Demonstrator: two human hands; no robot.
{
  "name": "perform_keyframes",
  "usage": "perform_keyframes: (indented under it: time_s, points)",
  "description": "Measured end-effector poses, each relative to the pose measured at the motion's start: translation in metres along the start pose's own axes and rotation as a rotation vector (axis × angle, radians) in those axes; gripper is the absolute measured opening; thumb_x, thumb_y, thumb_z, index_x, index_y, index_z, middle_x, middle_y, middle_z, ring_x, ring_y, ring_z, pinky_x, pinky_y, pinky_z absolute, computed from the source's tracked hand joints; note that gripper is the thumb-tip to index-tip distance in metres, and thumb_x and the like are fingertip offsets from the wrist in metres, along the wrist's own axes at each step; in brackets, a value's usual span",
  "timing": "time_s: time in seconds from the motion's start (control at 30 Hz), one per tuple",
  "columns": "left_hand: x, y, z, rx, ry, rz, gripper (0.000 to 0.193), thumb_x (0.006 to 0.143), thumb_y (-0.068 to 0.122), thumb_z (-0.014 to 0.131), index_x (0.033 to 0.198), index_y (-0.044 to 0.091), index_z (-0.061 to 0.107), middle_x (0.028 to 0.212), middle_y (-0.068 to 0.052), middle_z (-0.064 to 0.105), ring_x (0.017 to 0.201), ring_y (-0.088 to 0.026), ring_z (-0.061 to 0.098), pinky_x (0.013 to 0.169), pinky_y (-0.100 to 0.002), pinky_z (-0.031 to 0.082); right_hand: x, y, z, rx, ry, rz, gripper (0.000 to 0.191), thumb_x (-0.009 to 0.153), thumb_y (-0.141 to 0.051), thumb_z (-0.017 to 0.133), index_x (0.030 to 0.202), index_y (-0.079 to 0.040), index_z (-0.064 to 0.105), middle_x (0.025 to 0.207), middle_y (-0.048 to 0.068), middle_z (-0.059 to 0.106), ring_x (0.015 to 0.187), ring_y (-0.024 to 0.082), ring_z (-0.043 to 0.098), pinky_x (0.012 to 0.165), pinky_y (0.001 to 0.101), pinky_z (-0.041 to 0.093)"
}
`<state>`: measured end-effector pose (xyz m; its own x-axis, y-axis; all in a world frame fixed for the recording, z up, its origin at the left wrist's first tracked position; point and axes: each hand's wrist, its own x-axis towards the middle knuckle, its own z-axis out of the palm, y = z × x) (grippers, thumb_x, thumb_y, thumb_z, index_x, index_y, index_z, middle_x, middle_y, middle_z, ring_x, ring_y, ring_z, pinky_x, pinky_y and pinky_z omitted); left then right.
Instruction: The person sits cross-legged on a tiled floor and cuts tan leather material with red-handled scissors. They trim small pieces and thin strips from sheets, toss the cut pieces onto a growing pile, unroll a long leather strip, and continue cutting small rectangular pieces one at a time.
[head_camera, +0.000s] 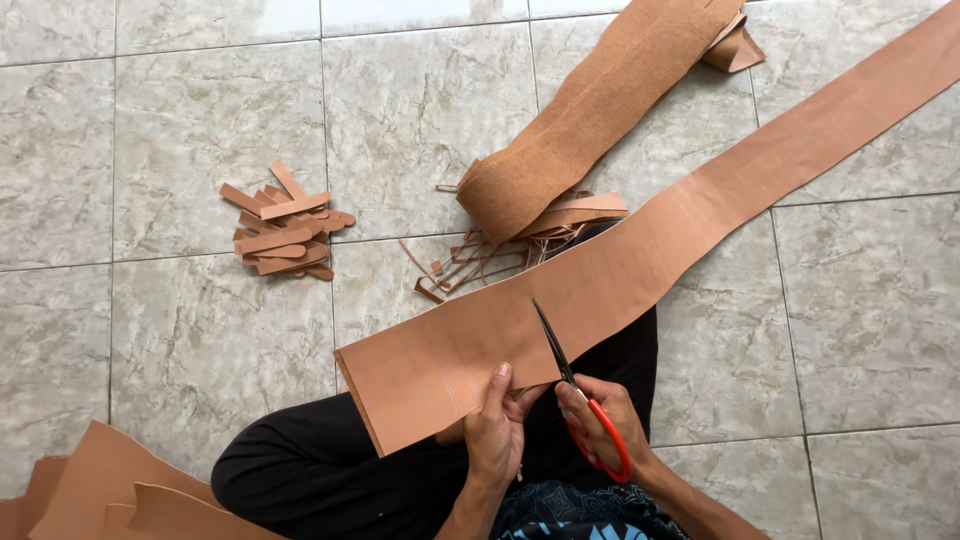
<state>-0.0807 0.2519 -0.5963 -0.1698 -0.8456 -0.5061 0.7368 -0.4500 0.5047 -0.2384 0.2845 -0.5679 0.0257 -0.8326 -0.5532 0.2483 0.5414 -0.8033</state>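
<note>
Over lap: left hand (494, 432) pinches brown strip (600, 275); right hand (600, 415) grips scissors (575, 385) (blades in strip edge).

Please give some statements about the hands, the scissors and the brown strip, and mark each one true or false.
1. The right hand holds scissors with red handles. True.
2. The left hand rests on the long brown strip. True.
3. The scissors lie on the floor. False: their blades are at the strip's edge.
4. The pile of cut pieces sits on the strip. False: it lies on the tiles, apart.
</note>
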Motion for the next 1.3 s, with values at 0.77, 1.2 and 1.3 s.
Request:
perform_keyframes:
  time_s: [0.77, 1.2, 1.3]
  points:
    - [-0.037, -0.011, -0.016, 0.284, 0.170, 0.135, 0.058, 0.090, 0.007, 0.067, 0.144, -0.001, 0.048, 0.127, -0.019, 0.066, 0.107, -0.026, 0.066, 0.088, -0.037, 0.057, -0.005, -0.028, -0.100, -0.159, 0.202, -0.113, 0.041, 0.079, -0.018, 0.077, 0.114, 0.000, 0.067, 0.087, 0.007, 0.080, 0.071, 0.015, 0.076, 0.063, 0.0273, 0.063]
    - [0.042, -0.021, -0.003, 0.887, 0.061, 0.131, 0.032, 0.094, 0.005, 0.073, 0.125, -0.004, 0.069, 0.105, -0.010, 0.077, 0.093, -0.013, 0.073, 0.078, -0.023, 0.058, -0.034, 0.021, -0.101, -0.241, 0.415, 0.141, 0.035, 0.097, -0.033, 0.065, 0.098, 0.002, 0.069, 0.053, 0.004, 0.051, 0.038, 0.012, 0.047, 0.035, 0.0287, 0.034]
    - [0.052, -0.017, -0.001, 0.837, 0.010, 0.083, 0.035, 0.093, 0.003, 0.072, 0.127, -0.006, 0.068, 0.099, -0.006, 0.074, 0.080, -0.011, 0.068, 0.069, -0.021, 0.056, -0.044, 0.038, -0.088, -0.244, 0.297, 0.185, 0.039, 0.099, -0.032, 0.065, 0.094, 0.006, 0.069, 0.053, 0.003, 0.051, 0.040, 0.012, 0.047, 0.036, 0.0289, 0.037]
